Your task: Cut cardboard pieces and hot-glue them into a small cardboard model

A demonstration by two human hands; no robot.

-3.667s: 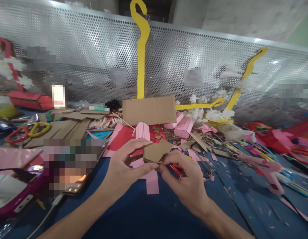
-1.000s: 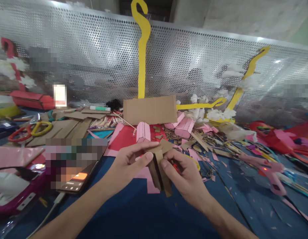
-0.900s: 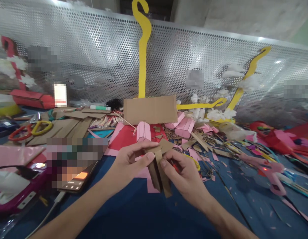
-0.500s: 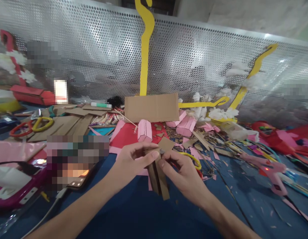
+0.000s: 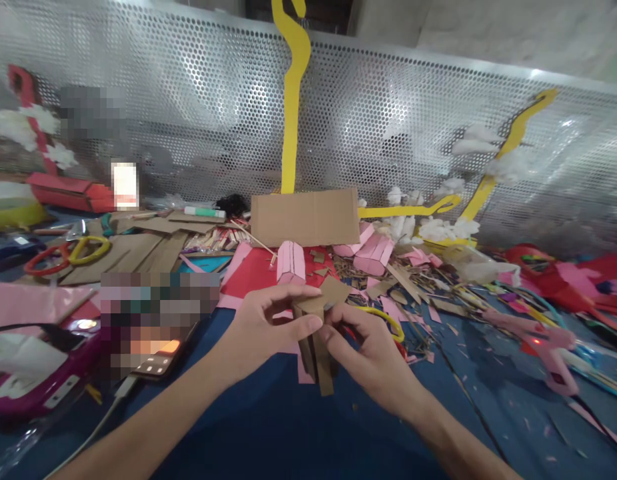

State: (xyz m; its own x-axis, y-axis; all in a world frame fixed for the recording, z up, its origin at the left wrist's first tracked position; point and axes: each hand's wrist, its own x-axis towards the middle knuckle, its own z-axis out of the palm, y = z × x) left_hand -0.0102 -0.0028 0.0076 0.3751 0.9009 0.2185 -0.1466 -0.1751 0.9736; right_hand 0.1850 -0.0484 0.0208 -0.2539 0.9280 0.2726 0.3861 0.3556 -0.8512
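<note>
Left hand [image 5: 258, 333] pinches folded cardboard [image 5: 311, 306] just this side of pink tube [image 5: 291, 262], right hand [image 5: 368, 350] pinches opposite edge: two-sided grip, apparently so fold holds! Glue gun [image 5: 548, 335] well right of tube, probably leaving both hands for cardboard.

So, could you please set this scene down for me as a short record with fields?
Left hand: thumb and fingers gripping a folded cardboard piece
Right hand: fingertips pinching the same piece
Surface: blue tabletop
Just beyond the hands: pink block with dark lines
Behind that: brown cardboard panel, yellow hooked strip rising above it
Far right: pink glue gun, red light showing
</note>
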